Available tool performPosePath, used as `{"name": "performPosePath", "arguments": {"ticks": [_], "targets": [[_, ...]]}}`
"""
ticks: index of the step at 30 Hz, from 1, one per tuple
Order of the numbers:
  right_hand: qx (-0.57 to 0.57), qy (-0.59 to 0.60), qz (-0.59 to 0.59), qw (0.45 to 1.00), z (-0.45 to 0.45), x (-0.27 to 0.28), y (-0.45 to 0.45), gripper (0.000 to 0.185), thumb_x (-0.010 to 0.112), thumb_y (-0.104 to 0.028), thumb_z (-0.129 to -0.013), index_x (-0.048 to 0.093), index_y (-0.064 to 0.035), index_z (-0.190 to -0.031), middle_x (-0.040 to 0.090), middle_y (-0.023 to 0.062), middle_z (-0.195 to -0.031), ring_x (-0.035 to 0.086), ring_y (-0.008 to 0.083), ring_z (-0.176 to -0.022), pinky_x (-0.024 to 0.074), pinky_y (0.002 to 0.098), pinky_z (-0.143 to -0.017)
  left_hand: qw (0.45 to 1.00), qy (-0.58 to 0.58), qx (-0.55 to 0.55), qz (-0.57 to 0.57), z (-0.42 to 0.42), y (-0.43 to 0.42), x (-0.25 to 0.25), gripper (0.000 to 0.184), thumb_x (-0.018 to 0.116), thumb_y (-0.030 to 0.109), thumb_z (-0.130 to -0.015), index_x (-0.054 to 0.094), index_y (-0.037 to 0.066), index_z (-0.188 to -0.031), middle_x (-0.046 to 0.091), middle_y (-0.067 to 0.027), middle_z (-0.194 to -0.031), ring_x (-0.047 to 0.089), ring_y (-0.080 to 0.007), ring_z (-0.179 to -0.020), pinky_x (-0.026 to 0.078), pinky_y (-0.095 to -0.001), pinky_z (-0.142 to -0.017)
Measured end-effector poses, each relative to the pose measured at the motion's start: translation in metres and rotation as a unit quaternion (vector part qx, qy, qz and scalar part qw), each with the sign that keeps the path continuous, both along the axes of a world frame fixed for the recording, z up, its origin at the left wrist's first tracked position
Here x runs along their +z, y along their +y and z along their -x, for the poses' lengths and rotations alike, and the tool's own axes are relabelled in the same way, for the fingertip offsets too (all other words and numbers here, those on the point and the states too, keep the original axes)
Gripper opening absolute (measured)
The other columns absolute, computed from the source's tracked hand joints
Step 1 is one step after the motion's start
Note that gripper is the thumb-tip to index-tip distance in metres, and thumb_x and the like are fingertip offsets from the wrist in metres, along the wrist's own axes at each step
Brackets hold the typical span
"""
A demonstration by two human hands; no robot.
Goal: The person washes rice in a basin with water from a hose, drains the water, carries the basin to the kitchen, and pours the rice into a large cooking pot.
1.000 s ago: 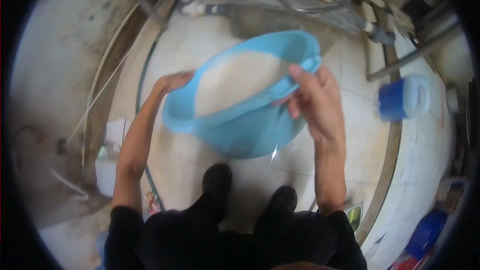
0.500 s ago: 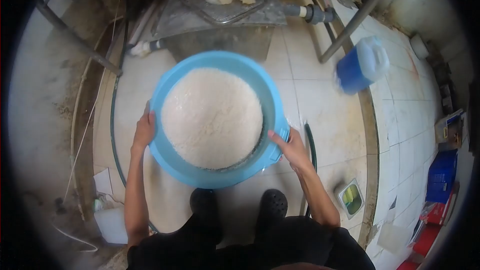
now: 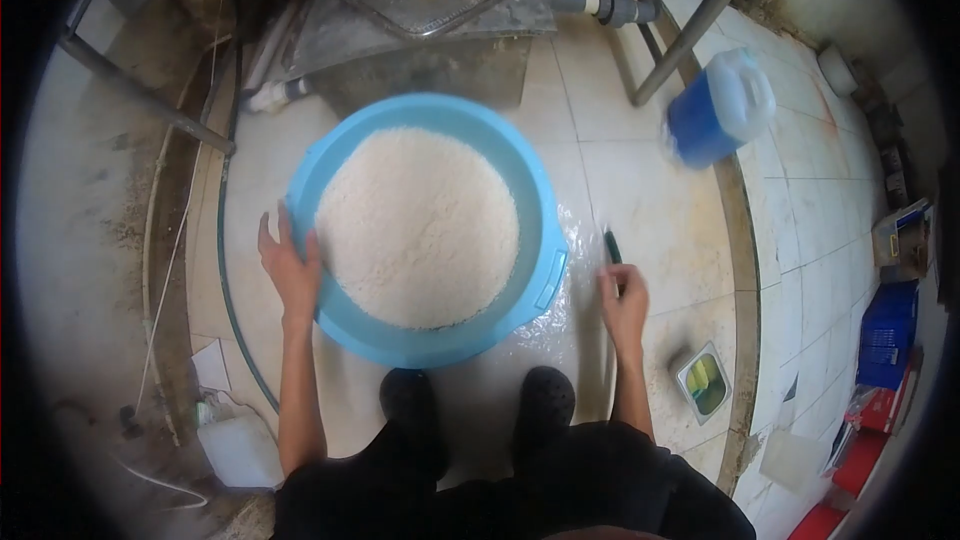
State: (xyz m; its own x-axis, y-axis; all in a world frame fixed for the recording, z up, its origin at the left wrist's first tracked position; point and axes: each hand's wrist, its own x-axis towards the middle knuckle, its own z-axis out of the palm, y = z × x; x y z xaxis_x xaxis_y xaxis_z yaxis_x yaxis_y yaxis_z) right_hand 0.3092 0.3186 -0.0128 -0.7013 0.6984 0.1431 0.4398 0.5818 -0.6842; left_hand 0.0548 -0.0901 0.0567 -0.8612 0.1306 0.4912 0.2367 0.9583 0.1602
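Observation:
A round light-blue basin (image 3: 440,348) stands on the tiled floor in front of my feet, filled with white grains that look like rice (image 3: 420,230). My left hand (image 3: 291,265) is at the basin's left edge, its thumb against the rim and its fingers spread along the outside. To the right of the basin, my right hand (image 3: 625,305) has curled fingers closed around a dark green hose (image 3: 612,244), whose end sticks out above the hand. Water wets the floor between the basin and the hose.
A blue-filled jug (image 3: 715,110) stands to the right. A small metal container (image 3: 704,383) holding a green-yellow item sits near the right ledge. Ahead is a metal box (image 3: 430,70) with a tray on top. Another hose (image 3: 222,240) runs along the left.
My right hand has left the basin's handle and moved right and down to the hose. My left hand's fingers have spread at the rim. The wet patch beside the basin shows more.

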Motion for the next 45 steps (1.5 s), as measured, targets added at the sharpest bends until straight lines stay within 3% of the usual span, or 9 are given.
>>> {"name": "performPosePath", "arguments": {"ticks": [3,10,13,21,25,27,35,41,45], "targets": [[-0.032,-0.045,-0.290,0.956,-0.029,-0.022,0.024,0.026,0.067,-0.023,-0.088,0.060,0.0001,-0.096,0.064,0.0164,-0.080,0.061,0.0325,-0.071,0.0494,0.0435,-0.068,0.993,-0.064,-0.096,-0.034,-0.001,0.021,-0.009,0.047,0.060,0.024,-0.091,0.053,0.009,-0.135,0.045,-0.0227,-0.141,0.034,-0.0428,-0.136,0.027,-0.0528,-0.110],[0.081,-0.142,-0.007,0.987,-0.028,-0.014,0.031,0.029,0.061,-0.022,-0.094,0.062,0.0046,-0.103,0.058,0.0155,-0.066,0.057,0.0297,-0.062,0.0453,0.0374,-0.060,0.949,-0.182,-0.254,-0.043,-0.016,0.098,-0.032,0.045,0.064,0.026,-0.089,0.056,0.011,-0.132,0.039,-0.0221,-0.148,0.026,-0.0399,-0.142,0.024,-0.0519,-0.114],[0.066,-0.114,0.158,0.979,-0.024,0.053,0.003,0.037,0.055,-0.021,-0.097,0.058,0.0071,-0.119,0.067,0.0256,-0.090,0.069,0.0284,-0.084,0.0500,0.0360,-0.075,0.938,-0.214,-0.271,-0.024,-0.009,0.109,-0.044,0.049,0.063,0.028,-0.090,0.054,0.011,-0.134,0.034,-0.0240,-0.150,0.023,-0.0413,-0.143,0.022,-0.0514,-0.115],[0.252,-0.087,0.151,0.952,-0.021,0.104,-0.005,0.035,0.062,-0.019,-0.093,0.061,0.0044,-0.118,0.067,0.0247,-0.091,0.067,0.0295,-0.077,0.0504,0.0339,-0.072,0.960,-0.149,-0.234,0.029,0.017,0.129,-0.066,0.064,0.060,0.036,-0.091,0.039,0.010,-0.146,0.018,-0.0263,-0.156,0.012,-0.0446,-0.145,0.016,-0.0559,-0.116],[0.310,-0.069,0.141,0.938,-0.013,0.111,-0.009,0.032,0.065,-0.016,-0.091,0.063,0.0050,-0.115,0.058,0.0133,-0.068,0.053,0.0133,-0.062,0.0447,0.0286,-0.060,0.961,-0.073,-0.256,0.077,0.042,0.133,-0.080,0.063,0.055,0.039,-0.094,0.038,0.012,-0.148,0.015,-0.0240,-0.158,0.011,-0.0424,-0.146,0.014,-0.0567,-0.116],[0.343,-0.112,0.147,0.921,-0.005,0.115,-0.012,0.033,0.066,-0.019,-0.090,0.064,0.0001,-0.117,0.066,0.0236,-0.085,0.066,0.0334,-0.072,0.0511,0.0351,-0.071,0.961,-0.075,-0.258,0.059,0.047,0.135,-0.087,0.061,0.054,0.039,-0.095,0.038,0.012,-0.148,0.016,-0.0225,-0.158,0.012,-0.0405,-0.147,0.014,-0.0557,-0.117],[0.320,-0.092,0.124,0.935,0.023,0.115,-0.038,0.033,0.065,-0.020,-0.091,0.065,0.0004,-0.117,0.067,0.0231,-0.085,0.066,0.0331,-0.072,0.0514,0.0351,-0.070,0.930,-0.085,-0.349,0.076,0.038,0.152,-0.093,0.060,0.047,0.042,-0.097,0.037,0.012,-0.148,0.020,-0.0207,-0.158,0.012,-0.0388,-0.147,0.008,-0.0527,-0.118],[0.275,-0.140,0.149,0.939,0.045,0.121,-0.048,0.037,0.064,-0.025,-0.092,0.063,0.0020,-0.118,0.067,0.0247,-0.087,0.068,0.0348,-0.076,0.0519,0.0359,-0.072,0.992,-0.050,-0.100,0.062,0.057,0.130,-0.095,0.085,0.046,0.063,-0.090,0.025,0.011,-0.153,0.011,-0.0268,-0.158,0.005,-0.0406,-0.148,0.002,-0.0609,-0.115],[0.322,-0.072,0.128,0.935,0.045,0.105,-0.050,0.038,0.063,-0.027,-0.093,0.064,0.0015,-0.119,0.066,0.0253,-0.082,0.067,0.0348,-0.072,0.0512,0.0372,-0.071,0.991,-0.046,-0.117,0.051,0.060,0.127,-0.084,0.090,0.049,0.066,-0.087,0.024,0.011,-0.153,0.013,-0.0264,-0.158,0.010,-0.0413,-0.147,0.005,-0.0581,-0.116]]}}
